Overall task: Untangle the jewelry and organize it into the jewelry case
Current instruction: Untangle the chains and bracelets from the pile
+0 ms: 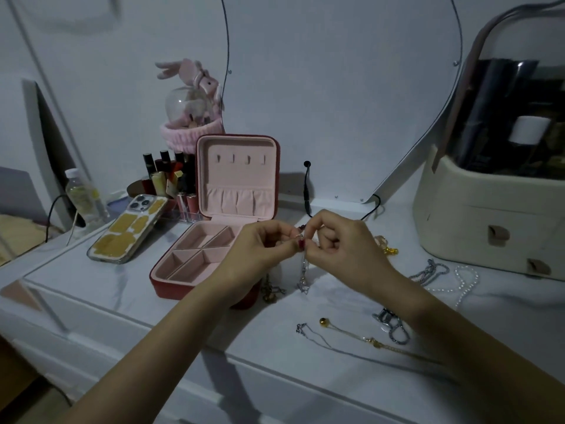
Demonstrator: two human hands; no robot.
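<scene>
A red jewelry case with a pink lining stands open on the white dresser, its lid upright and its compartments empty. Just right of it, my left hand and my right hand meet above the dresser top and pinch a tangle of chains between fingertips; a silver strand hangs down from them, and a gold-toned strand trails below the left hand. Loose on the top lie a thin silver chain, a gold chain with a ball, a chunky silver piece, a pearl strand and a grey chain.
A phone lies left of the case, with lipsticks, a bottle and a pink plush globe behind. A cream cosmetics box fills the right side. A mirror and a black cable stand at the back.
</scene>
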